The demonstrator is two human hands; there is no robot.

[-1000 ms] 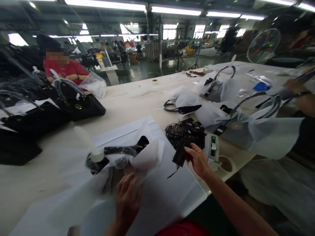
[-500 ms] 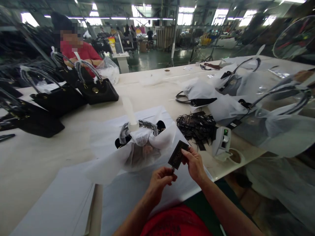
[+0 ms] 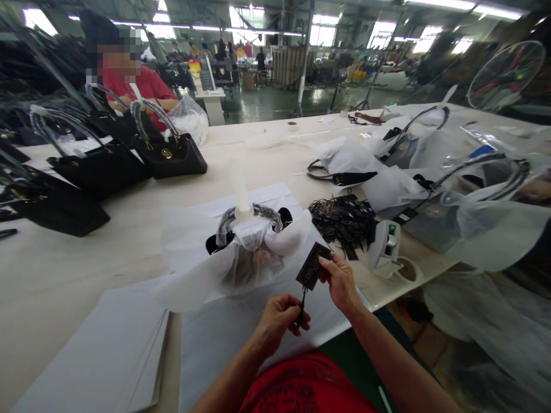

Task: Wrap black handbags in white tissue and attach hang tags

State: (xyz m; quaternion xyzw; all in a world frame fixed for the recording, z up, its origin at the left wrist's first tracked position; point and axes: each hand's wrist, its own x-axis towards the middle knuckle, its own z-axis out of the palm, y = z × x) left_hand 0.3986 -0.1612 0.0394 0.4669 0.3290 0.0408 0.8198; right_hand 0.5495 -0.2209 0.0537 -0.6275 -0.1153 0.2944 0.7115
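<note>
The left hand point(image 3: 282, 318) pinches the dark cord point(image 3: 303, 307) of a black tag point(image 3: 314, 266); the right hand point(image 3: 340, 282) grips the tag's card between thumb and fingers, above the near edge of a pale worktable point(image 3: 241, 150). At left, a stack of white sheets point(image 3: 99, 344) lies flat. Beyond the hands, a bag point(image 3: 247, 267) wrapped in translucent sheeting stands on white paper, its handles sleeved in clear film. To its right sit a heap of black tags point(image 3: 344, 221) and, just beside it, a white tape dispenser point(image 3: 384, 246). Further right, more bags lie in loose wrapping; at left, black handbags point(image 3: 170, 158) stand grouped. Across the table, a person in a red top point(image 3: 150, 83) works near a clear plastic bag point(image 3: 189, 119). Behind: green reflective floor point(image 3: 253, 106), a large round fan point(image 3: 505, 74) at right, bright windows and strip lights.
</note>
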